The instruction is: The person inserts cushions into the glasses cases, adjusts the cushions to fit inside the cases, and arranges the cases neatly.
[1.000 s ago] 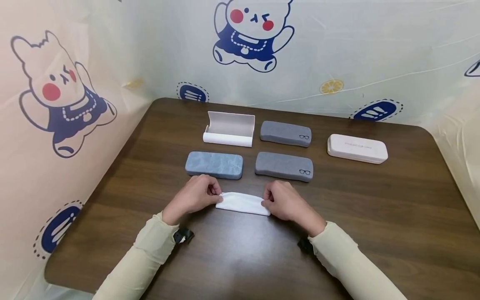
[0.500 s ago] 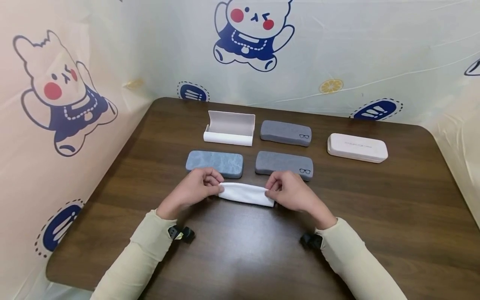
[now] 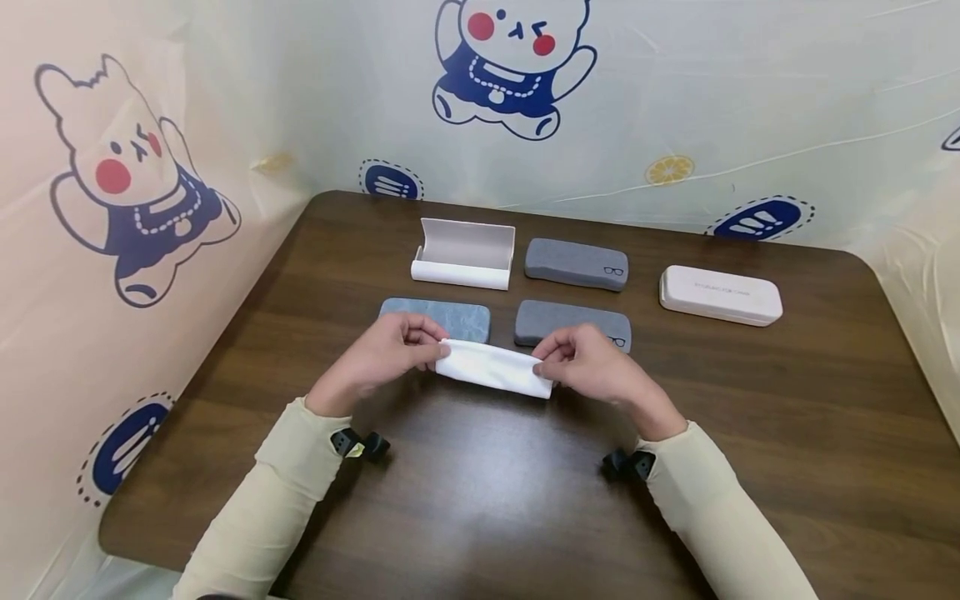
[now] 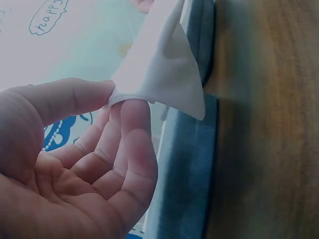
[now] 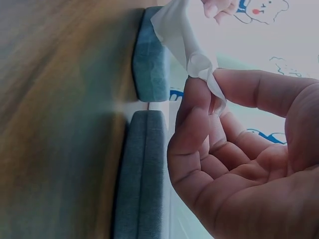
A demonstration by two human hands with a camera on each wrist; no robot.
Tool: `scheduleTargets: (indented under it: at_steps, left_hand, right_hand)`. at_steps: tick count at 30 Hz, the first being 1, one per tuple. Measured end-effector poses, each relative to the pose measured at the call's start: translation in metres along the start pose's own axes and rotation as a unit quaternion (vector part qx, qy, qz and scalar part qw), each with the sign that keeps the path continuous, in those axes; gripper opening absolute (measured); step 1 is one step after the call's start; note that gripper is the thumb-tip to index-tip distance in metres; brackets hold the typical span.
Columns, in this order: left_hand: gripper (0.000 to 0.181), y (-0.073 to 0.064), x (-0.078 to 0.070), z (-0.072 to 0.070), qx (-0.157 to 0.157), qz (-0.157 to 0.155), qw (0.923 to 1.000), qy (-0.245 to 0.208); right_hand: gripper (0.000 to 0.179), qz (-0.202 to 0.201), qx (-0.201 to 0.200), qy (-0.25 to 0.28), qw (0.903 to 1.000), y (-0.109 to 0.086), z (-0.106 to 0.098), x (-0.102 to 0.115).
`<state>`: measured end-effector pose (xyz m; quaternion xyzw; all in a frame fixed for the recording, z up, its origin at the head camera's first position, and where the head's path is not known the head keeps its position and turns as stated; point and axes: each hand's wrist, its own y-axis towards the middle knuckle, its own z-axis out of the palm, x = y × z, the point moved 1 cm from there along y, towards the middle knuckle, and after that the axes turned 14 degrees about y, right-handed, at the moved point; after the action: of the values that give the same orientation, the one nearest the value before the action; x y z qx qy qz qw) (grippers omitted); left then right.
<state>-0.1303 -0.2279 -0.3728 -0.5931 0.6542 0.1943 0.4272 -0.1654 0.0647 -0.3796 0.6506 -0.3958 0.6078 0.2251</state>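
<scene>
A folded white cloth (image 3: 493, 368) is stretched between both hands, raised off the table. My left hand (image 3: 390, 354) pinches its left end between thumb and fingers; in the left wrist view a loose flap of the cloth (image 4: 172, 74) hangs past the fingertips. At the other end, my right hand (image 3: 592, 367) pinches a corner, and the right wrist view shows the cloth (image 5: 187, 40) curling over the index finger. Just behind lie a marbled blue glasses case (image 3: 442, 317) and a grey glasses case (image 3: 558, 321), each partly covered by a hand or the cloth.
In the back row stand an open white glasses case (image 3: 461, 275) and a second grey case (image 3: 576, 263). A pale pink-white case (image 3: 720, 295) lies farther right. All rest on a dark wooden table (image 3: 750, 433), with a printed curtain (image 3: 315, 100) behind it.
Both hands have lifted the cloth off the table and carried it away from the body, toward the cases. The grip at each end stays the same. The cases have not moved.
</scene>
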Motion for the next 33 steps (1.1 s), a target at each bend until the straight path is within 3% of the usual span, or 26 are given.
scheduleTargets:
  at_steps: [5, 10, 18, 28, 33]
  left_hand:
    - [0.019, 0.004, -0.008, -0.008, -0.007, -0.001, 1.0000, -0.007]
    - [0.020, 0.017, -0.013, -0.022, -0.010, -0.001, 0.9999, -0.009]
    - [0.022, 0.041, -0.023, -0.048, -0.014, -0.004, 0.9995, 0.029]
    - [0.019, 0.080, -0.025, -0.077, -0.049, -0.042, 0.9974, 0.032]
    - [0.020, 0.098, -0.018, -0.089, -0.068, -0.076, 0.9945, 0.024]
  right_hand:
    - [0.012, -0.002, 0.002, 0.014, 0.9999, 0.006, -0.004, 0.008]
    - [0.012, -0.005, -0.004, 0.015, 0.9999, 0.019, -0.010, 0.019]
    - [0.012, 0.015, -0.006, -0.001, 0.9999, 0.048, -0.023, 0.033]
    - [0.011, 0.038, -0.035, -0.060, 0.9969, 0.109, -0.035, 0.055]
    - [0.012, 0.055, -0.061, -0.050, 0.9954, 0.138, -0.039, 0.059]
